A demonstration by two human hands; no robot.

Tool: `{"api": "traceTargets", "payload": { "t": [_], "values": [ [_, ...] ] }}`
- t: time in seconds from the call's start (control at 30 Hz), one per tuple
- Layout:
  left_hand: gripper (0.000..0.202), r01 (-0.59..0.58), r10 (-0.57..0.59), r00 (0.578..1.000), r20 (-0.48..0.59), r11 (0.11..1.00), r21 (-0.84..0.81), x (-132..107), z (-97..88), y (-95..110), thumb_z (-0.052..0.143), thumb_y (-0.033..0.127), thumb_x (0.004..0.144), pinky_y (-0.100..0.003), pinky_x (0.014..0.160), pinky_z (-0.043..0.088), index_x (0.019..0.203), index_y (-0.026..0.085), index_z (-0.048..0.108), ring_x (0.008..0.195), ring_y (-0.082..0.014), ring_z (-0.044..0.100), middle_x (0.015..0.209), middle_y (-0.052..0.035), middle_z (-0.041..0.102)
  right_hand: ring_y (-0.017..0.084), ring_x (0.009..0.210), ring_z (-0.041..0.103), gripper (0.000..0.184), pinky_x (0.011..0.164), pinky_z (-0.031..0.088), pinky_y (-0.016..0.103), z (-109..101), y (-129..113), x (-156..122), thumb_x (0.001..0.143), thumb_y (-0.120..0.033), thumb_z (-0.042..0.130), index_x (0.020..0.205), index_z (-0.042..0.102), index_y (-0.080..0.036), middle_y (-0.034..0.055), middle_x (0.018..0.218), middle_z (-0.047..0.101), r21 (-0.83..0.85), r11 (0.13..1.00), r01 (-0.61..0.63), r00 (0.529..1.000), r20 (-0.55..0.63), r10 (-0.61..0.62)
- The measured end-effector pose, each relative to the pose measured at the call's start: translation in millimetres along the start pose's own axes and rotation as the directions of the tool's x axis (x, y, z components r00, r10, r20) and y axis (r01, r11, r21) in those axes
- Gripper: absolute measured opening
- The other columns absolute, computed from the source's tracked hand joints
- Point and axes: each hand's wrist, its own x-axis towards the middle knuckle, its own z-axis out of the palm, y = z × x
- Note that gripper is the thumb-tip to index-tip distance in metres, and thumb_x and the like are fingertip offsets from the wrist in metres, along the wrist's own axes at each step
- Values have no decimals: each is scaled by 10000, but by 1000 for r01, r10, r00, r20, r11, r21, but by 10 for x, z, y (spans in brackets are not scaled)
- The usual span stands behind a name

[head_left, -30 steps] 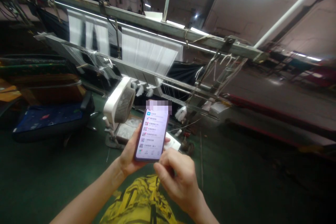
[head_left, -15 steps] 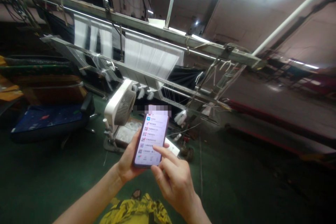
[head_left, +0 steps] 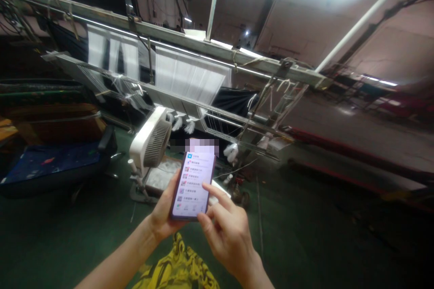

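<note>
A smartphone [head_left: 191, 185] with a lit screen lies tilted in my left hand [head_left: 164, 210], whose fingers wrap around its back and left edge. The screen carries a list of rows with small icons; its top is blurred out. My right hand [head_left: 228, 228] holds nothing. Its index finger reaches over the phone's right edge at the lower rows, and the thumb is apart from it near the bottom corner. The other fingers are curled. Whether the index fingertip touches the glass I cannot tell.
Behind the phone stands a white fan [head_left: 151, 140]. A long frame [head_left: 190, 95] with white threads [head_left: 190, 72] stretches across the view. To the left is an office chair [head_left: 50, 158] with a blue seat. Yellow patterned clothing [head_left: 178, 266] shows below, above a green floor [head_left: 111, 235].
My right index finger has shifted slightly up and right over the screen. The whole view has moved a little, with the frame and chair further left. My left hand keeps its hold.
</note>
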Motion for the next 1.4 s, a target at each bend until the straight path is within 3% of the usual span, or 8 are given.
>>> {"api": "traceTargets", "payload": {
  "t": [0.23, 0.47, 0.67, 0.87, 1.1, 1.4],
  "values": [
    [524, 8, -8, 1000, 23, 1000, -7, 1, 10, 7, 354, 469, 874, -401, 866, 432, 1250, 132, 495, 942, -262, 622, 1011, -141, 676, 194, 786, 666, 197, 586, 513, 259, -29, 11, 30, 838, -193, 510, 642, 522, -166, 153, 1168, 600, -16, 999, 32, 999, -12, -32],
    [608, -15, 10, 995, 102, 999, 47, -8, 6, 90, 265, 551, 863, -396, 790, 460, 1176, 116, 554, 874, -278, 639, 1037, -178, 659, 158, 666, 668, 224, 595, 517, 249, 35, 0, -95, 832, -157, 513, 610, 546, -168, 93, 919, 707, -71, 987, 147, 988, -40, -150],
    [649, -54, 37, 991, 129, 990, 129, -15, 33, 119, 215, 565, 861, -425, 729, 461, 1212, 105, 509, 757, -296, 649, 1120, -199, 612, 158, 637, 662, 227, 563, 507, 259, 126, -1, -226, 840, -177, 501, 622, 563, -169, 102, 985, 696, -86, 983, 164, 986, 2, -165],
    [639, -31, 12, 987, 159, 993, 115, 18, 22, 101, 223, 567, 859, -412, 707, 462, 1193, 110, 518, 775, -306, 650, 1072, -202, 631, 165, 603, 653, 206, 513, 486, 273, 135, 19, -236, 826, -158, 506, 629, 564, -167, 103, 1002, 692, -80, 984, 162, 986, -12, -164],
    [657, -38, 23, 994, 111, 991, 132, 18, 33, 106, 219, 567, 859, -404, 703, 457, 1171, 81, 534, 732, -283, 642, 1068, -176, 633, 160, 590, 643, 221, 505, 473, 281, 155, 21, -252, 836, -162, 492, 624, 553, -172, 99, 1035, 682, -74, 983, 165, 986, 8, -165],
    [640, -40, 27, 995, 95, 990, 135, 5, 54, 122, 238, 561, 858, -399, 710, 459, 1182, 86, 520, 736, -292, 649, 1045, -192, 643, 155, 629, 660, 216, 518, 472, 257, 104, 3, -207, 835, -168, 490, 628, 551, -174, 106, 1021, 685, -50, 986, 161, 985, -48, -163]
  ]
}}
